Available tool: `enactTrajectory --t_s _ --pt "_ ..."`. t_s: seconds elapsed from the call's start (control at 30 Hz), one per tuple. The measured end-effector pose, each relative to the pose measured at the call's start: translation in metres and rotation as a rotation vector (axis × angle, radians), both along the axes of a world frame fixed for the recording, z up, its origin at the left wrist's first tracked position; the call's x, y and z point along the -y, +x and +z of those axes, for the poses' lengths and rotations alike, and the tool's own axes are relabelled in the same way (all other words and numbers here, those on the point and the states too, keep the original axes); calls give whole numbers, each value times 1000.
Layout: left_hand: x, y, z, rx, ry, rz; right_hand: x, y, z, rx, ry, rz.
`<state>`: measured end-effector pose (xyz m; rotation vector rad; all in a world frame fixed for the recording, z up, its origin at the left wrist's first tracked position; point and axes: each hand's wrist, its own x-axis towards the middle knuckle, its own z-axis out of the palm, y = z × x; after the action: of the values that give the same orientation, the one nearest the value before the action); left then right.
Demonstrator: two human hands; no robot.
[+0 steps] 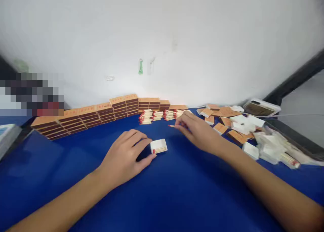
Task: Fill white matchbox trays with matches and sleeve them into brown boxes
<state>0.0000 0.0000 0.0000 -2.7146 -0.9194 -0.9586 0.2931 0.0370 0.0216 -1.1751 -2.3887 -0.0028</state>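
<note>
The white tray (158,146) of a matchbox lies open side up on the blue desk (177,191), near the middle of our view, with a few sticks showing along its near edge. The left hand (125,156) is right against its left end. The forefinger touches the far corner and the thumb the near one, so the fingers (141,142) close narrowly on the tray and hold it where it sits. The hand lies palm down on the desk, and its forearm runs in from the lower left.

Just beyond the tray and to its right, not touching it, the right hand (196,131) hangs low over the desk with the palm turned down. Its fingers are bunched on matches (172,126) whose red tips poke out to the left; the blur keeps us from counting them. That forearm comes in from the lower right.

Behind both hands we see match bundles (157,115) lying in a row, red heads showing, at the foot of the white wall (177,29). To their left a long bank of stacked orange matchboxes (86,119) runs along the wall. To the right sits a loose heap (235,124) of orange sleeves and white inner boxes. Past it, a phone (262,108) lies in a clear case by the desk's far edge.
</note>
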Motion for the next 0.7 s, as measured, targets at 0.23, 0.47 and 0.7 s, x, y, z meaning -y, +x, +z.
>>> enactTrajectory --t_s 0.23,0.47,0.7 --pt "3 -1 2 -14 16 -11 39 -33 2 52 52 158" --pt "4 0 0 10 -4 -15 39 -43 -11 204 169 141" --pt "4 2 0 14 -6 -15 41 -47 -13 231 150 157"
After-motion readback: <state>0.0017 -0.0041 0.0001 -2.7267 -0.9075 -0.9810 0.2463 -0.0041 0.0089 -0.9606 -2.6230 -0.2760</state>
